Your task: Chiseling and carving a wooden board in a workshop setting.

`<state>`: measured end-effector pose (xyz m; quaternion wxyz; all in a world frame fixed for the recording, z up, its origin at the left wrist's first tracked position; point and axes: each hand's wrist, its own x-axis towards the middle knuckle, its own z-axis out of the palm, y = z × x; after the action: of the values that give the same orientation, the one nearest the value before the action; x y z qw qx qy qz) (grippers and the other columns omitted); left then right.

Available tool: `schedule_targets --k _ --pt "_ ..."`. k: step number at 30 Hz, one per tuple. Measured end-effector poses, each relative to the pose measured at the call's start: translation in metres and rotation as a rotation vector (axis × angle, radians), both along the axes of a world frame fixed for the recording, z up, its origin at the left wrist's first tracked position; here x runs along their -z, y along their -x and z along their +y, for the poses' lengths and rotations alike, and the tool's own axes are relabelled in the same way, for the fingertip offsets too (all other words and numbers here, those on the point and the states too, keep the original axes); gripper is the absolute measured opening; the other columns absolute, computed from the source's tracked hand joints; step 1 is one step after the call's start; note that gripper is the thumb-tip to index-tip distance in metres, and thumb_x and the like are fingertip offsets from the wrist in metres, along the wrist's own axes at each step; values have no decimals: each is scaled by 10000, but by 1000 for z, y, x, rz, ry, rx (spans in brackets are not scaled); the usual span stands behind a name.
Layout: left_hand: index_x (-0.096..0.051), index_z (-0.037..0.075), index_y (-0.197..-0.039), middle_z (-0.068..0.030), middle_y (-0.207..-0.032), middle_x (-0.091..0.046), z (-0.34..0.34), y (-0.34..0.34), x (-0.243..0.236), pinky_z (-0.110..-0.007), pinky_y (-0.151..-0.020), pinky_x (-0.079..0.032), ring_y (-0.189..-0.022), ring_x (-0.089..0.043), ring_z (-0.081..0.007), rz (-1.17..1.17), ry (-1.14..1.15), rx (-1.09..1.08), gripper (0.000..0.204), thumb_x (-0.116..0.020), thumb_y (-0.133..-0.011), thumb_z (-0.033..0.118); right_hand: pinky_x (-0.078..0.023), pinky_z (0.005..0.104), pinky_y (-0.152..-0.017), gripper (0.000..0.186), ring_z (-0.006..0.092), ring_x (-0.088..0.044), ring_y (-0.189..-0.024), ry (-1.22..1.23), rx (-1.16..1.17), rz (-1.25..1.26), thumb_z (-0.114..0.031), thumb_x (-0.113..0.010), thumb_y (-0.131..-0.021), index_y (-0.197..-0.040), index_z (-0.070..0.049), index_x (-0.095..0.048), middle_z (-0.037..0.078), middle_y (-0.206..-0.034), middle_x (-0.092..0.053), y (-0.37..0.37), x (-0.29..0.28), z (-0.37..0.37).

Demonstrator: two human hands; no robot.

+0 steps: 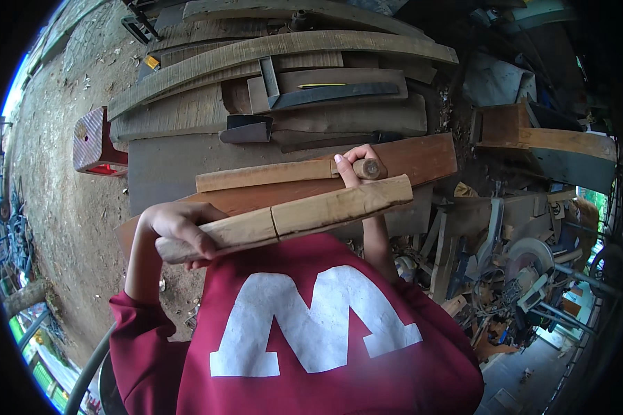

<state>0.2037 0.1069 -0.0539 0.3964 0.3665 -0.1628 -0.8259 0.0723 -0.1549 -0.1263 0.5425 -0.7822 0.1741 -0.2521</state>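
At the far left, a stool (92,142) with a patterned top is seen on the bare ground. To its right, the near wooden piece (308,211) is grasped at its left end by the left hand (185,228), with the thumb laid along the near face and the fingers wrapped beneath. Its long axis is run from that hand toward the right and slightly away, its right end being held farther from the body, and a dark line is marked across it.

The far wooden piece (266,176) is placed just beyond, almost parallel, its body stretched leftward from the right hand (365,164), by which its round handle is clasped. The two pieces are thus gripped at opposite ends, and the middle of the near one is lined up to the right of the left hand. The right forearm is crossed by the near piece; whether they are touched together cannot be told.

Beneath both, a reddish board (429,158) is spread. Beyond it, a dark curled sheet (246,131), a square (336,95) and a yellow pencil (322,86) are laid out from left to right. At the right, a round disc (529,257) is partly hidden among clutter.

Counted: two hands, two wooden pieces, and one each of stool, board, sheet, square, pencil and disc.
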Motion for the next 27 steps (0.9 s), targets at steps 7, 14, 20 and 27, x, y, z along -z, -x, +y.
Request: schedule_targets --k 7,14,20,27 --pt "-422 -153 -950 -138 -592 -516 0 3 5 -264 -399 -442 -484 -545 -181 395 214 -146 408 -615 -643 33 -380 203 -562 174 51 -435 -583 -81 12 160 -27 -598 -732 -648 -45 -447 3 -629 -516 4 -16 6" --pt "-407 -129 -957 -181 -489 -447 -1 6 -1 -331 -290 -386 -367 -475 -256 270 -9 -682 471 -569 -570 87 -390 217 -497 186 63 -461 -527 -11 -10 42 -79 -621 -717 -642 -36 -456 13 -565 -506 3 -6 3" --pt "-340 -176 -1024 -232 -549 -465 7 15 4 -338 -304 -376 -384 -475 -274 454 142 -550 590 -560 -515 27 -401 238 -534 104 114 -505 -556 193 -102 -130 -65 -608 -722 -728 -26 -512 19 -610 -522 7 -3 -2" --pt "-460 -147 -889 -150 -586 -513 -15 19 -23 -281 -346 -409 -408 -504 -195 6 41 -365 426 -608 -560 79 -397 275 -695 162 119 -474 -707 260 -33 21 -85 -613 -738 -725 -49 -456 6 -755 -505 9 22 -8"
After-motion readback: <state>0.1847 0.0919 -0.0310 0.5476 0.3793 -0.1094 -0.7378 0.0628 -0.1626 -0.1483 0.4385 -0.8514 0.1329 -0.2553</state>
